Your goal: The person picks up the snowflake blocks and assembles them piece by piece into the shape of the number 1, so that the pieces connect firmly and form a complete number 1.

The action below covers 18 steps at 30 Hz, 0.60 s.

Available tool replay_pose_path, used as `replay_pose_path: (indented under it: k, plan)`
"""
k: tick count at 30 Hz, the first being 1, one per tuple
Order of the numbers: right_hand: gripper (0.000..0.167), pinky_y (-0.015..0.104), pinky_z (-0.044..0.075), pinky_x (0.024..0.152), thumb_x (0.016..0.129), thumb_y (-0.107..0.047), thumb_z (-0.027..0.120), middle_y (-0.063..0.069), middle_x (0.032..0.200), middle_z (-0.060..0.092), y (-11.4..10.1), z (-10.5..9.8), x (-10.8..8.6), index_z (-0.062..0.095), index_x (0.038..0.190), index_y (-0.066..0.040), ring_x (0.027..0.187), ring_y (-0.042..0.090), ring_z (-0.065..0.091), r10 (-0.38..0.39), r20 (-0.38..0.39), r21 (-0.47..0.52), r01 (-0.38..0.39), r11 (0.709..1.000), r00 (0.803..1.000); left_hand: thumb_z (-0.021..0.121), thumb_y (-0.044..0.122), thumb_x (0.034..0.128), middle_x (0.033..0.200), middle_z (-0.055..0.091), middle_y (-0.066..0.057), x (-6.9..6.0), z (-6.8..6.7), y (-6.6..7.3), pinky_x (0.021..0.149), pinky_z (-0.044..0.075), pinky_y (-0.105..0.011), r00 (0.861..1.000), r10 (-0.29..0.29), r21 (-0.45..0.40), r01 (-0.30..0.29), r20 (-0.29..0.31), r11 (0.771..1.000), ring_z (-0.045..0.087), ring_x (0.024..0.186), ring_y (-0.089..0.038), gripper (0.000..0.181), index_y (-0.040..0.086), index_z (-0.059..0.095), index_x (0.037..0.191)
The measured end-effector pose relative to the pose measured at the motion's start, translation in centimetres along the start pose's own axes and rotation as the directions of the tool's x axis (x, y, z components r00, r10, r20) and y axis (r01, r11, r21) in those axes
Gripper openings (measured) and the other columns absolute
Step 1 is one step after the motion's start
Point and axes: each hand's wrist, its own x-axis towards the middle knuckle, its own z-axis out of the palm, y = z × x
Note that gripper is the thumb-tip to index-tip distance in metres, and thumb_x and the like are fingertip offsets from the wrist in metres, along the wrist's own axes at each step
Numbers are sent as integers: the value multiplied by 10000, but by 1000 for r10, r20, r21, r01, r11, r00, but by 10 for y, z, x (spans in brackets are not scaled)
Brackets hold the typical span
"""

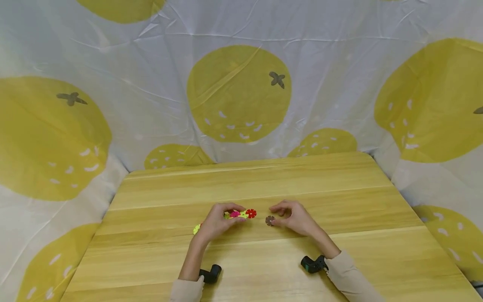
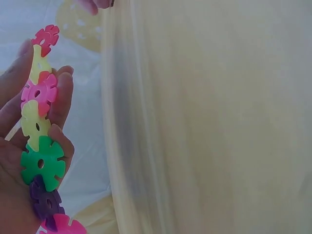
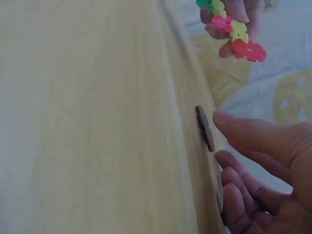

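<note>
My left hand (image 1: 219,221) grips a chain of interlocking plastic flower discs. In the left wrist view, a red disc (image 2: 47,39) tops the chain, above pale yellow, a pink disc (image 2: 39,92), a green disc (image 2: 43,163), a purple disc (image 2: 46,202) and another pink one. The red end points toward my right hand (image 1: 294,217). Beside that hand's thumb is a brown notched disc (image 1: 269,220). The right wrist view has this disc (image 3: 204,128) nearly edge-on, just off the fingertips, which stand apart. Whether the thumb touches it is unclear.
Both hands are over a wooden table (image 1: 264,180). A yellow disc (image 1: 197,229) shows left of the left wrist. Black wrist devices (image 1: 313,264) sit below the forearms. A white cloth with large yellow fruit (image 1: 241,92) hangs behind the table.
</note>
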Motion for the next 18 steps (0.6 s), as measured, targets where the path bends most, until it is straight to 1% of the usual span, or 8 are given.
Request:
replay_pose_path:
  k: [3, 5, 7, 9, 11, 13, 15, 18]
  plan:
    - [335, 211, 516, 733, 825, -105, 872, 50, 1026, 729, 1, 2, 1, 782, 1145, -63, 859, 164, 612, -44, 10, -61, 45, 997, 999, 812, 200, 902, 1183, 771, -24, 1, -1, 0, 902, 536, -341, 1000, 19, 2, -19, 1, 1000, 654, 1048, -182, 240, 154, 789, 1137]
    - [306, 212, 514, 727, 820, -100, 874, 32, 979, 718, 1, 4, 1, 792, 1114, -69, 840, 161, 614, -68, 15, -101, 69, 993, 998, 811, 208, 904, 1190, 769, -13, 1, -1, 0, 877, 531, -300, 1000, 29, -5, -29, 4, 1000, 648, 1028, -169, 245, 168, 789, 1145]
    - [270, 218, 513, 719, 816, -93, 877, 26, 937, 706, 1, 4, 2, 799, 1074, -77, 822, 160, 613, -79, 14, -128, 81, 988, 997, 806, 214, 909, 1203, 767, -5, 2, -1, 0, 853, 523, -267, 999, 43, -12, -43, 9, 999, 645, 1017, -161, 248, 176, 789, 1154]
    - [229, 222, 510, 714, 822, -89, 872, 12, 921, 703, 0, 4, 2, 793, 1037, -92, 813, 144, 608, -76, 18, -130, 78, 988, 997, 802, 219, 913, 1212, 765, -12, 1, -1, 0, 837, 514, -254, 998, 61, -16, -61, 11, 998, 644, 1013, -159, 250, 174, 789, 1159]
    - [176, 222, 516, 712, 846, -89, 852, -1, 909, 708, -1, 4, 2, 781, 1005, -115, 806, 115, 611, -68, 23, -113, 70, 991, 997, 801, 220, 914, 1224, 764, -14, 1, -2, 1, 830, 507, -242, 998, 67, -18, -67, 11, 998, 649, 1022, -149, 260, 175, 789, 1170]
    - [132, 224, 531, 709, 886, -104, 820, -5, 916, 725, -3, 4, 3, 771, 1004, -134, 811, 82, 622, -63, 32, -80, 66, 995, 997, 797, 220, 917, 1237, 763, -16, 0, -2, 1, 814, 502, -239, 997, 73, -20, -73, 12, 997, 646, 1008, -139, 276, 176, 787, 1189]
    - [98, 228, 552, 721, 933, -130, 776, 0, 948, 748, -6, 4, 4, 767, 1028, -152, 826, 64, 645, -60, 38, -17, 60, 998, 997, 793, 215, 920, 1248, 762, -20, 0, -2, 2, 809, 499, -240, 997, 80, -23, -80, 13, 997, 641, 997, -130, 291, 177, 784, 1208]
    - [125, 259, 584, 743, 974, -169, 734, 41, 1036, 761, -11, 5, 4, 761, 1095, -156, 883, 76, 687, -69, 27, 103, 66, 992, 997, 766, 205, 945, 1250, 762, -26, -1, -2, 2, 810, 506, -248, 996, 92, -28, -91, 21, 995, 645, 971, -134, 282, 178, 780, 1225]
